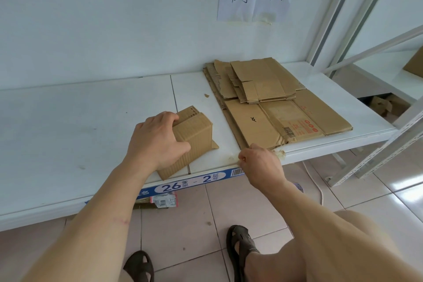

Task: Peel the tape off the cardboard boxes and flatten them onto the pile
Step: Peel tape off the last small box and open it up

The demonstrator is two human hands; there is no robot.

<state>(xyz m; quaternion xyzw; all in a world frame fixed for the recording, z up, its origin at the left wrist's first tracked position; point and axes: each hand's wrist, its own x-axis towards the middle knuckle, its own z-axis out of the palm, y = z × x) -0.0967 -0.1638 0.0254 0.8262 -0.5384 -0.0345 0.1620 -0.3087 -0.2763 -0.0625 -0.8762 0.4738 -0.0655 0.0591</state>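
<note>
Gripping a small cardboard box (192, 137) just left of the flattened pile (274, 107), the left hand (158, 139) is steadying it. The right hand (258, 162), fingers curled, seemingly is pinching tape; peeling slowly should avoid tearing.

Right hand (258, 165) fingertips curled under — grasp unclear; box (415, 62) cropped.

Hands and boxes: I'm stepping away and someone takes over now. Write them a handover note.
Left hand grips the small cardboard box, still unflattened, on the white shelf.
Right hand is curled at the shelf's front edge, by the pile's near corner; whether it pinches tape is unclear.
Done: several flattened boxes lie on the pile.
Left: strip any tape, flatten the small box, add it to the pile.
</note>
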